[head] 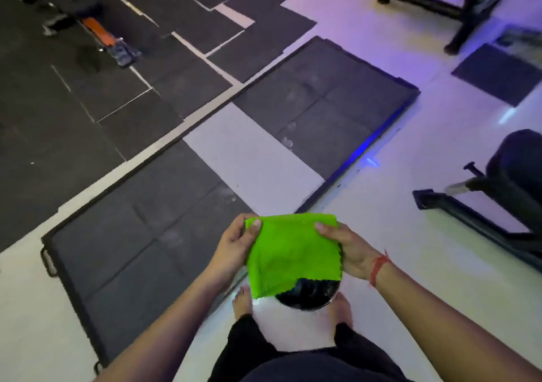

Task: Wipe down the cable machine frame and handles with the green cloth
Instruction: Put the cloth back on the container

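A bright green cloth, folded to a rough square, hangs in front of me at waist height. My left hand pinches its upper left corner with the thumb on top. My right hand holds its right edge, thumb laid over the upper right corner; a red thread circles that wrist. Under the cloth, between my bare feet, a round black object shows on the floor, partly hidden by the cloth. No cable machine frame or handle is recognisable in this view.
A black framed rubber platform lies ahead and to the left on the pale floor. Dark floor mats cover the far left. Black equipment bases stand at right and top right. A person's legs in orange and grey shoes lie upper left.
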Demonstrator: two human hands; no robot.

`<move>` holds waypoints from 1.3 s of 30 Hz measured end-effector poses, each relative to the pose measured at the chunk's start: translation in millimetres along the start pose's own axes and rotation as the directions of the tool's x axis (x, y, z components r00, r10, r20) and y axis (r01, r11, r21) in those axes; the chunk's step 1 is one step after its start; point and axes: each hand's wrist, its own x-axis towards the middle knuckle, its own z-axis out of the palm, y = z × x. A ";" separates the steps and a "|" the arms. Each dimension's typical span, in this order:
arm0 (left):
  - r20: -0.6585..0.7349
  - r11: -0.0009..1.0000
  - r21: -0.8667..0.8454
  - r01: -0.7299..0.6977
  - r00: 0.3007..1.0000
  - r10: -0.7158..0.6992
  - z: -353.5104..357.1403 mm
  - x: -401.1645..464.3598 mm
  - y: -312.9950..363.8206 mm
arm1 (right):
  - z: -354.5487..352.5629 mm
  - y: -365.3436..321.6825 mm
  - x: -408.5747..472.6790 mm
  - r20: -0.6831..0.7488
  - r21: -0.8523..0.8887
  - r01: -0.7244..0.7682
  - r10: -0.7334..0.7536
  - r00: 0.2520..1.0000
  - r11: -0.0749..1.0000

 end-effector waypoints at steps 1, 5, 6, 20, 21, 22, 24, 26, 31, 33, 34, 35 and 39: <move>0.011 0.992 -0.084 0.099 0.995 -0.098 -2.7 10.1 3.1 | 6.6 6.1 1.7 0.022 0.070 -0.046 0.044 0.999 0.997; 0.445 0.826 -0.182 0.533 0.794 -0.414 -39.0 50.9 6.1 | 41.1 46.4 13.1 -0.194 0.108 0.009 0.012 0.981 0.994; 0.522 0.809 -0.136 0.572 0.735 -0.432 -48.2 58.5 4.7 | 49.2 53.6 10.6 -0.293 0.127 0.045 -0.006 0.956 0.991; 0.653 0.849 0.512 0.130 0.583 -0.483 -48.3 84.0 -13.9 | 135.3 157.9 -20.0 -0.861 0.223 0.344 0.019 0.508 0.912; 0.657 0.842 0.530 0.094 0.583 -0.478 -48.4 79.4 -15.1 | 143.6 165.3 -19.3 -0.876 0.225 0.353 0.030 0.481 0.908; 0.661 0.835 0.547 0.052 0.585 -0.470 -48.6 74.4 -16.3 | 151.2 174.6 -17.1 -0.888 0.239 0.359 0.054 0.456 0.902; 0.695 0.835 0.549 -0.041 0.577 -0.429 -47.4 65.9 -17.9 | 165.1 192.4 -10.4 -0.912 0.256 0.364 0.100 0.397 0.896; 0.738 0.815 0.553 -0.170 0.553 -0.386 -43.3 66.0 -19.9 | 162.5 219.1 4.8 -0.927 0.255 0.355 0.123 0.354 0.899; 0.776 0.640 0.614 -0.463 0.505 -0.379 -24.7 93.5 -36.9 | 148.0 248.8 40.2 -0.953 0.255 0.352 0.174 0.247 0.900; 0.784 0.561 0.618 -0.550 0.477 -0.397 -12.1 111.5 -48.9 | 137.7 248.6 54.1 -0.957 0.266 0.352 0.201 0.211 0.897; 0.791 0.521 0.612 -0.595 0.458 -0.406 -4.3 122.4 -57.8 | 133.0 244.8 61.0 -0.955 0.280 0.354 0.222 0.197 0.892; 0.799 0.484 0.600 -0.637 0.439 -0.412 4.1 132.6 -66.9 | 126.9 240.7 69.0 -0.953 0.294 0.348 0.243 0.181 0.890; 0.806 0.403 0.584 -0.705 0.445 -0.389 42.9 178.5 -112.0 | 91.5 226.2 111.6 -0.943 0.333 0.328 0.320 0.096 0.884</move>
